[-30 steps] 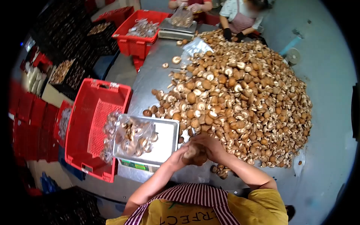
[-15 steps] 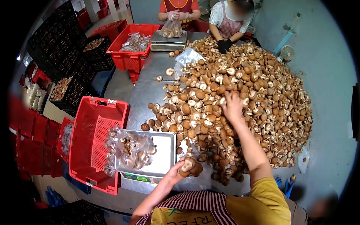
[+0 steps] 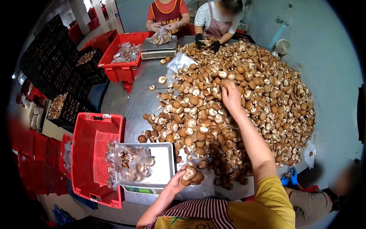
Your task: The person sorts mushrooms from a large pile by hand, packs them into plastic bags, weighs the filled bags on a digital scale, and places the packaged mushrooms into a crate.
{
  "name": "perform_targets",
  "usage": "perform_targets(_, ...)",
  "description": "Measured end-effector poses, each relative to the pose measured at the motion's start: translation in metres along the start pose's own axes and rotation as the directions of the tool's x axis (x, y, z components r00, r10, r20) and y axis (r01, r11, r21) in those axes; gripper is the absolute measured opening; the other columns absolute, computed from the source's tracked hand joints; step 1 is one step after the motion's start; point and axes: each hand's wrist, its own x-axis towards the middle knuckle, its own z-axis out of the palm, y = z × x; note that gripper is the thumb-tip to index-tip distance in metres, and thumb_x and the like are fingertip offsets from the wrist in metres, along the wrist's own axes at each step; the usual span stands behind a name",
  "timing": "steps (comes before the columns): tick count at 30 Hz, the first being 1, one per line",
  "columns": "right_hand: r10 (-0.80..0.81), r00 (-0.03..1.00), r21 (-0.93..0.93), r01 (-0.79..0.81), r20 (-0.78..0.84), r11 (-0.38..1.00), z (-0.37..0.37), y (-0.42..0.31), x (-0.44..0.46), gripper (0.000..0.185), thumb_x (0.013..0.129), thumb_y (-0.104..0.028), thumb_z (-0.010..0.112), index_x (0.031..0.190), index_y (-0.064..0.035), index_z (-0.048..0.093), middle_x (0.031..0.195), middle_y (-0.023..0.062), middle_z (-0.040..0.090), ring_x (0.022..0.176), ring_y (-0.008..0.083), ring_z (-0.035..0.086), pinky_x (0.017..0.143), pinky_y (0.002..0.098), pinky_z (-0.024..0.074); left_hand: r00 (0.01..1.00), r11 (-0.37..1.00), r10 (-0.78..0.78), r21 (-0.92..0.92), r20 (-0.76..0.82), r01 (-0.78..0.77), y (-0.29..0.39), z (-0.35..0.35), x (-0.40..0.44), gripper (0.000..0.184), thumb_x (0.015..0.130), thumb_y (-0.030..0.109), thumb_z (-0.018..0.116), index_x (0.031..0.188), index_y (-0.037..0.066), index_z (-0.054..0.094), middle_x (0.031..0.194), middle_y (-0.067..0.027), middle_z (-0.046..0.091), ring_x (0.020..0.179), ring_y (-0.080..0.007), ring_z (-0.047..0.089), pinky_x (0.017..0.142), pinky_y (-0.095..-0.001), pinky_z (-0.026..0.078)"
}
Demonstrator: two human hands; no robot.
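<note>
My left hand (image 3: 177, 182) is closed around a few brown mushrooms (image 3: 192, 174) close to the table's near edge, right of the scale. My right hand (image 3: 231, 95) reaches onto the big mushroom pile (image 3: 263, 103); its fingers point down among the caps, and whether they grip one is hidden. The scale's metal tray (image 3: 162, 160) bears a clear plastic bag of mushrooms (image 3: 131, 163). More bagged mushrooms (image 3: 111, 179) hang at the right side of the red crate (image 3: 82, 160).
Across the table (image 3: 137, 95), one person handles a bag at another scale (image 3: 158, 47); a second, in black gloves, touches the pile. A red crate of bags (image 3: 120, 68) stands beside them. Blue-gloved hands (image 3: 290, 177) show at the lower right. Black crates (image 3: 66, 110) are stacked left.
My hands were together around mushrooms; my right hand has since moved up onto the pile, while my left hand kept its mushrooms. The view has shifted, and blue-gloved hands have come into view.
</note>
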Motion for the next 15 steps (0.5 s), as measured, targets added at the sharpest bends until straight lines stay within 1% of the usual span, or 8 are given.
perform_targets(2,-0.037,0.989,-0.347,-0.014,-0.140,0.938,0.005,0.001,0.029,0.040,0.091,-0.013,0.055,0.131,-0.0055,0.054,0.134,0.0174,0.050,0.125,0.0301,0.046,0.106,0.0462,0.0347,0.999,1.000,0.026,0.004,-0.025,-0.026,0.003,0.000,-0.002,0.055,0.087,0.030,0.065,0.134,0.009,0.044,0.125,-0.0094,0.057,0.115,-0.0251,0.055,0.101,-0.0427,0.043)
perform_targets(3,0.062,0.991,-0.352,-0.100,-0.118,0.930,0.007,0.001,0.036,0.050,0.090,-0.016,0.059,0.138,-0.0084,0.048,0.142,0.0169,0.042,0.132,0.0294,0.037,0.110,0.0468,0.0297,0.998,0.999,0.037,0.001,-0.049,-0.037,0.004,-0.001,-0.004,0.056,0.087,0.031,0.064,0.134,0.009,0.044,0.125,-0.0096,0.057,0.116,-0.0251,0.055,0.101,-0.0426,0.042)
perform_targets(6,0.094,0.992,-0.440,-0.120,-0.080,0.890,0.030,0.002,0.036,0.052,0.088,-0.017,0.063,0.138,-0.0095,0.048,0.142,0.0166,0.042,0.134,0.0295,0.036,0.112,0.0468,0.0278,0.995,0.999,0.054,0.001,-0.079,-0.054,0.001,-0.009,-0.006,0.057,0.087,0.032,0.064,0.134,0.008,0.043,0.125,-0.0103,0.056,0.117,-0.0262,0.055,0.101,-0.0442,0.043)
perform_targets(7,0.162,0.986,-0.484,-0.123,0.040,0.866,0.033,0.009,0.036,0.052,0.087,-0.017,0.065,0.136,-0.0116,0.051,0.143,0.0157,0.042,0.134,0.0300,0.035,0.114,0.0466,0.0267,0.995,0.998,0.059,0.000,-0.086,-0.059,0.001,-0.013,-0.006,0.057,0.087,0.033,0.063,0.135,0.008,0.043,0.126,-0.0108,0.056,0.117,-0.0273,0.054,0.101,-0.0459,0.043)
perform_targets(8,0.187,0.982,-0.406,-0.165,0.014,0.899,0.026,-0.007,0.029,0.046,0.088,-0.018,0.064,0.132,-0.0126,0.055,0.142,0.0155,0.044,0.134,0.0298,0.036,0.114,0.0462,0.0279,0.996,0.999,0.050,0.007,-0.075,-0.050,0.002,-0.014,-0.006,0.057,0.087,0.033,0.063,0.135,0.008,0.043,0.126,-0.0108,0.056,0.117,-0.0273,0.054,0.101,-0.0459,0.043)
perform_targets(10,0.222,0.975,-0.369,-0.205,0.004,0.906,0.031,0.002,0.019,0.041,0.088,-0.019,0.064,0.128,-0.0126,0.058,0.141,0.0145,0.045,0.134,0.0290,0.037,0.114,0.0442,0.0281,0.999,1.000,0.030,-0.006,-0.035,-0.031,0.000,-0.013,-0.008,0.057,0.088,0.034,0.062,0.135,0.008,0.043,0.127,-0.0122,0.055,0.118,-0.0303,0.054,0.100,-0.0504,0.043)
perform_targets(12,0.193,0.978,-0.226,-0.173,0.073,0.959,0.028,-0.003,0.001,0.039,0.089,-0.020,0.063,0.126,-0.0098,0.059,0.141,0.0138,0.045,0.134,0.0290,0.037,0.115,0.0430,0.0283,1.000,1.000,0.011,0.013,-0.023,-0.011,-0.002,-0.018,-0.005,0.057,0.088,0.034,0.061,0.135,0.007,0.042,0.127,-0.0132,0.054,0.118,-0.0323,0.053,0.099,-0.0533,0.044)
perform_targets(15,0.037,0.982,-0.287,0.018,0.187,0.958,0.034,0.000,-0.034,0.038,0.091,-0.023,0.060,0.125,-0.0088,0.058,0.147,0.0131,0.037,0.138,0.0298,0.031,0.116,0.0458,0.0261,1.000,1.000,-0.004,-0.002,-0.021,0.004,-0.002,-0.018,-0.001,0.057,0.088,0.033,0.061,0.135,0.008,0.042,0.127,-0.0134,0.054,0.117,-0.0323,0.054,0.100,-0.0524,0.043)
